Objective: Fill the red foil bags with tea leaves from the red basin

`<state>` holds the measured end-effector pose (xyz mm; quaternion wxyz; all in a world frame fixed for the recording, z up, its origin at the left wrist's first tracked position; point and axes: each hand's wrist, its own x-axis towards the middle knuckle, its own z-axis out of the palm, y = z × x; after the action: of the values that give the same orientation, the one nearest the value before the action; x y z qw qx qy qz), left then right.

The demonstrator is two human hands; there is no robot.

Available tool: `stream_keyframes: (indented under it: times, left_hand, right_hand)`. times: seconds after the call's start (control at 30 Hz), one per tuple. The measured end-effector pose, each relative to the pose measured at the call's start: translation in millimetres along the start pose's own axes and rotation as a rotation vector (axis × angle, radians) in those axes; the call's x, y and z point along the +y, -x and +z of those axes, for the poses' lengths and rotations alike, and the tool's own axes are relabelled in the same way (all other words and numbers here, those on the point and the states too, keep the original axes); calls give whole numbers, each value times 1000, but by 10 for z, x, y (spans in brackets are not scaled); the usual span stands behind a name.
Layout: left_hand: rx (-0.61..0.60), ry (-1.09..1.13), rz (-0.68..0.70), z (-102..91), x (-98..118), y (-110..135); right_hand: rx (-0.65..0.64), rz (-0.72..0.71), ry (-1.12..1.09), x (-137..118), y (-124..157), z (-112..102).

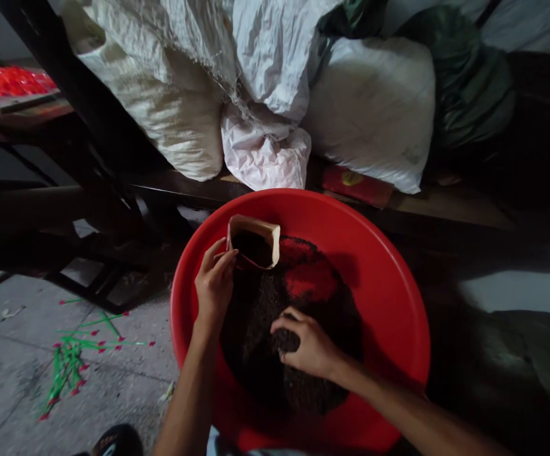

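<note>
A big red plastic basin (388, 278) stands on the floor in front of me, with a heap of dark soil (260, 310) in it. My left hand (214, 285) pinches the rim of a small brown paper bag (254, 242), held upright and open over the soil, with dark soil inside it. My right hand (306, 345) is cupped on the heap, its fingers curled around a clump of soil.
Stuffed white sacks (374, 107) and a dark green sack (469, 88) lie on a low wooden platform (445, 209) behind the basin. Green sticks with red tips (73, 354) are scattered on the concrete floor at left. A dark frame (94, 107) slants at upper left.
</note>
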<state>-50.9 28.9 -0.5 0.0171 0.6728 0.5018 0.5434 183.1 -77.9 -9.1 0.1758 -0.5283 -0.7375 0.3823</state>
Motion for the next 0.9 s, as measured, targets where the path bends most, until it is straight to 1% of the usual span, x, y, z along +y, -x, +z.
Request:
stream_keyframes:
  times: [0.07,0.1,0.13,0.17,0.23,0.3,0.33,0.37,0.4,0.43,0.5,0.53,0.57,0.6,0.63,0.67,0.7,0.73,0.8,0.87,0.9]
  left_hand:
    - [-12,6,-23,5,10,8]
    - [-13,15,-32,7,18,13]
    - [-8,29,-36,9,26,16]
    - [0,45,-34,9,33,16]
    - [22,67,-20,3,42,1]
    - [52,51,-8,-4,34,-37]
    - [59,35,-5,-5,25,-61]
    - [63,21,-2,-3,13,-84]
    - [66,14,-1,1,0,-104]
    - [66,14,-3,8,-10,-118]
    - [63,33,-20,22,-22,-127]
    - [57,42,-33,27,-21,-124]
    - [51,50,-44,30,-16,-119]
    - [41,56,-54,29,-9,-115]
    - [29,58,-66,25,-1,-111]
    - [16,56,-79,19,6,-109]
    - [7,47,-94,12,10,-106]
    - [-5,35,-110,7,10,-102]
    - [-17,9,-128,1,-4,-86]
    - [-13,-2,-127,2,-27,-55]
    - [-12,2,-125,4,-38,-38]
  right_hand:
    - [221,-171,-128,-216,-191,-318]
    - [315,-257,-155,-354,-321,-474]
    - [383,-324,-156,-504,-470,-615]
    - [407,-356,-131,-655,-629,-734]
    - [367,-354,-54,-914,-940,-910]
    - [313,-351,-12,-1026,-1162,-1043]
    - [312,-354,-25,-1000,-1212,-1108]
    - [330,-345,-59,-912,-1209,-1172]
    - [361,-308,-97,-764,-1152,-1230]
    - [399,-235,-120,-563,-1044,-1274]
    - [431,13,-84,-66,-702,-1280]
    - [406,155,-23,184,-493,-1226]
    - [316,304,20,403,-276,-1127]
    - [202,448,27,570,-65,-985]
    - [84,568,12,672,126,-804]
    - [-14,658,8,703,283,-593]
    - [-93,707,32,670,399,-364]
    - [-158,724,74,585,467,-134]
    - [-185,702,177,345,465,273]
    - [-153,625,243,156,332,538]
    - [-135,575,260,118,245,608]
